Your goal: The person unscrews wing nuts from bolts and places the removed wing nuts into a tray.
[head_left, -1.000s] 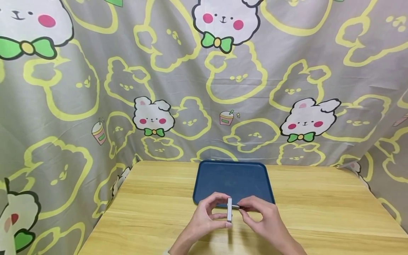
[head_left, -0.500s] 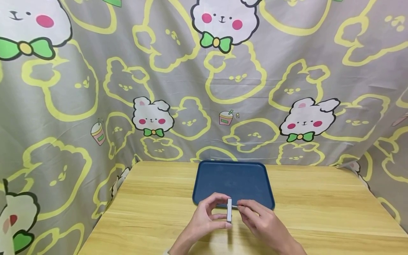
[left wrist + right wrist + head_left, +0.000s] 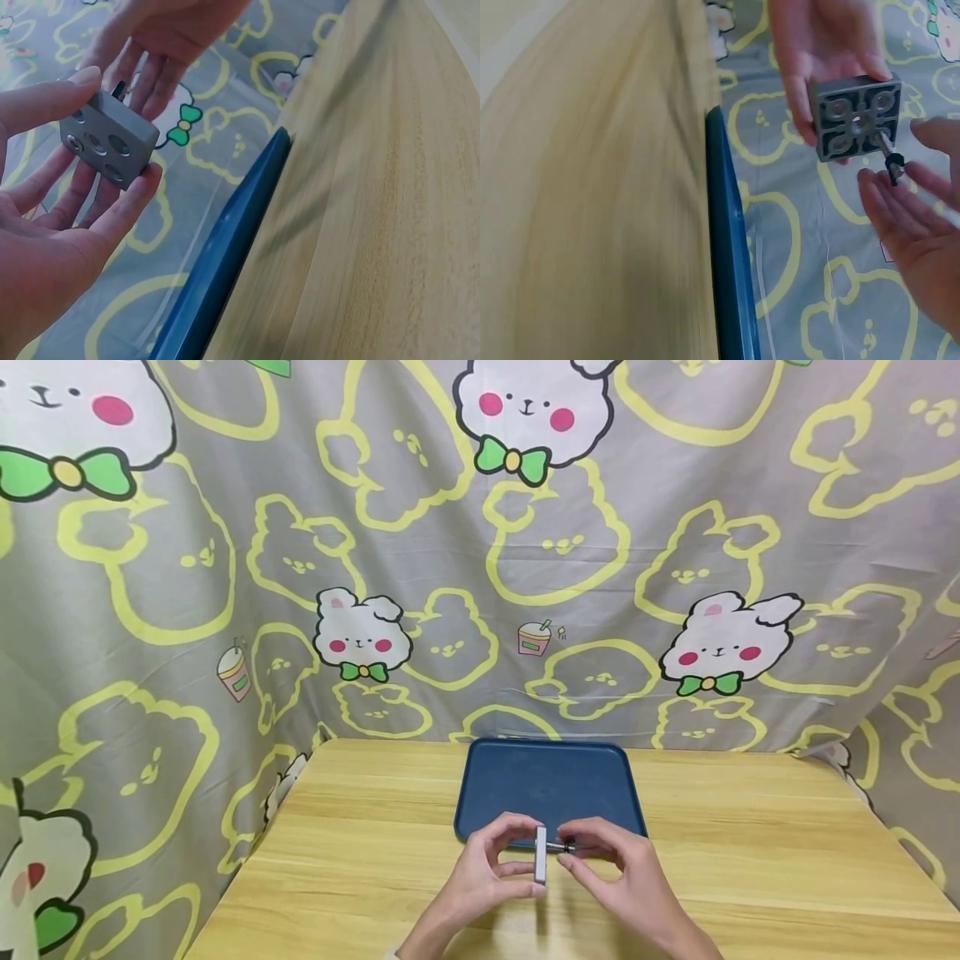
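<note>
My left hand (image 3: 491, 864) holds a small grey square block (image 3: 112, 139) by its edges, thumb on one edge and fingers on the opposite one. Round holes show on one face in the left wrist view; the other face, in the right wrist view, is recessed and ribbed. From that recessed face sticks out a thin metal screw (image 3: 553, 846) with a black collar (image 3: 893, 162) near its outer end. Around the collar, my right hand (image 3: 622, 868) has its thumb and fingers spread, and a gap shows between the fingertips and the screw.
A dark blue tray (image 3: 547, 777) lies flat on the wooden table (image 3: 360, 810), just beyond my hands. Behind the table and at both sides hangs a grey patterned curtain (image 3: 450, 560).
Half a second ago my right fingers were closed over the screw's outer end, turned inward. Now they have spread apart, uncovering the black collar. The left hand and block stay in place.
</note>
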Action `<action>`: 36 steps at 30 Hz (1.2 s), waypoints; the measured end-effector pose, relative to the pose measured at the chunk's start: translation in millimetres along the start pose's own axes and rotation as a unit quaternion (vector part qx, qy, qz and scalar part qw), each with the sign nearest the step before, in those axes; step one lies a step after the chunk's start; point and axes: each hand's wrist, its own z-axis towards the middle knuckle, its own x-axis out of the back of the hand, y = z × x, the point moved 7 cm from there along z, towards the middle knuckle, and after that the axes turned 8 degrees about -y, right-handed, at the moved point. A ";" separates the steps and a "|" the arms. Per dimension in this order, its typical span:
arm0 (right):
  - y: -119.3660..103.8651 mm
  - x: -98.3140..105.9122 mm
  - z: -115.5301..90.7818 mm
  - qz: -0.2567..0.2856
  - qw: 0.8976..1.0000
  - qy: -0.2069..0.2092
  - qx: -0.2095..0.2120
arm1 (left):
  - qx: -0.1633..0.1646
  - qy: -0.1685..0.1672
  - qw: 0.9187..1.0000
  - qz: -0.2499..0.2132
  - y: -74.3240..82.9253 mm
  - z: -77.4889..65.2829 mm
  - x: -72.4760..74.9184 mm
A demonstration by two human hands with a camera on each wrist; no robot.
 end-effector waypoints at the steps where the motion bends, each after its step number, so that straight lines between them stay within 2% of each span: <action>1: 5.2 0.2 0.0 0.038 0.999 -0.004 -0.038 | 0.001 0.000 1.000 0.000 0.1 -0.1 -0.2; 3: 15.2 0.6 -0.7 0.103 0.989 -0.011 -0.107 | 0.003 0.000 1.000 0.002 0.5 0.1 -0.8; 5: 23.6 0.6 -2.3 0.157 0.974 -0.022 -0.164 | 0.006 0.000 1.000 0.005 0.8 0.1 -1.5; 7: 28.8 -0.2 -3.9 0.199 0.959 -0.041 -0.196 | 0.005 -0.001 1.000 0.007 1.2 0.1 -2.5; 11: 35.3 -2.1 -8.0 0.263 0.931 -0.070 -0.244 | -0.007 -0.011 1.000 0.008 2.5 0.4 -5.4; 14: 38.2 -3.0 -10.0 0.289 0.916 -0.081 -0.266 | -0.013 -0.017 1.000 0.010 3.2 0.9 -7.3; 16: 39.5 -3.1 -10.6 0.295 0.912 -0.084 -0.273 | -0.012 -0.018 1.000 0.011 3.2 1.2 -7.8; 22: 40.5 -2.7 -11.0 0.286 0.914 -0.091 -0.272 | -0.010 -0.018 1.000 0.014 2.5 1.4 -8.6; 26: 38.2 -0.8 -9.7 0.268 0.923 -0.092 -0.259 | -0.011 -0.018 1.000 0.008 2.3 1.2 -8.7; 29: 34.7 1.3 -7.8 0.235 0.938 -0.084 -0.241 | -0.008 -0.014 1.000 0.001 2.1 0.9 -8.0; 33: 26.9 3.0 -4.9 0.169 0.964 -0.058 -0.195 | -0.005 -0.006 1.000 0.001 1.4 0.3 -6.3; 36: 15.4 4.0 -1.8 0.076 0.990 -0.033 -0.110 | -0.003 -0.002 1.000 0.007 0.8 0.2 -4.8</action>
